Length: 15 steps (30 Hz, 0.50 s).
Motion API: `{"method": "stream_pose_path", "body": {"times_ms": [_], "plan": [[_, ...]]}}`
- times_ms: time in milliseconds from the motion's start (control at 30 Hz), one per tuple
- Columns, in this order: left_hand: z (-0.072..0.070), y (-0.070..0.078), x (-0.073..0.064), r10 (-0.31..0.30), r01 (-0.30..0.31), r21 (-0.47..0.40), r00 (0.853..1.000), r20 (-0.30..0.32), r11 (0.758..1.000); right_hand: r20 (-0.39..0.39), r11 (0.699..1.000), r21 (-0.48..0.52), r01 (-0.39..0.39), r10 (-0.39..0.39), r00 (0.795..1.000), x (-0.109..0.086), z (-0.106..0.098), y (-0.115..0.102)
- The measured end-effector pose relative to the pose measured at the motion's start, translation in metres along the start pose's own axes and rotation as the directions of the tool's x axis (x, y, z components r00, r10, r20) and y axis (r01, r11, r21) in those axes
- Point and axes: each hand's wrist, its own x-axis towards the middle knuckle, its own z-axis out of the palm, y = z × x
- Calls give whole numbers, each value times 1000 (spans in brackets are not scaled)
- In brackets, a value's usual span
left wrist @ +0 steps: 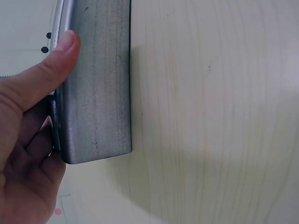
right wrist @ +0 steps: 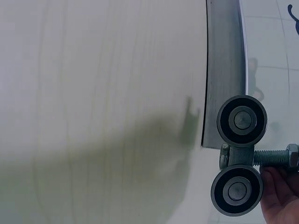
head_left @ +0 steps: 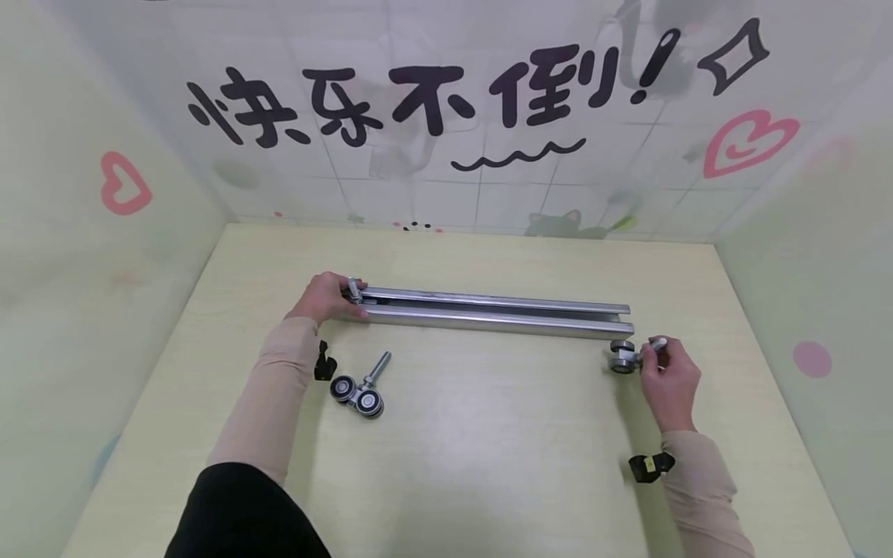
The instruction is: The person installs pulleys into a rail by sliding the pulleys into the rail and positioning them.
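A long silver metal rail [head_left: 495,318] with a slot along its top lies across the table. My left hand [head_left: 322,298] grips its left end, thumb [left wrist: 58,56] along the near wall. A threaded bolt [head_left: 354,291] pokes up from the slot beside those fingers; whatever it joins inside the rail is hidden. Just off the rail's right end, my right hand [head_left: 671,384] pinches the bolt of a roller trolley [head_left: 623,356]. In the right wrist view its black-ringed wheels [right wrist: 242,120] overlap the rail's end corner. A second roller trolley [head_left: 364,395] lies near the left forearm, bolt pointing up and right.
The pale wood-grain table [head_left: 488,457] is enclosed by a printed back wall [head_left: 432,201] and side walls [head_left: 802,294]. Black wrist cameras sit at the left wrist [head_left: 324,363] and right wrist [head_left: 651,467].
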Motion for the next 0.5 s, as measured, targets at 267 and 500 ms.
{"method": "stream_pose_path", "body": {"times_ms": [267,500], "plan": [[1,-1,1,-1,1,4,1000,-4,1000,2,999,-44,-31,31,1000,10,-6,8],[1,-1,1,0,0,5,1000,2,1000,18,992,-114,-50,52,998,16,-11,13]]}}
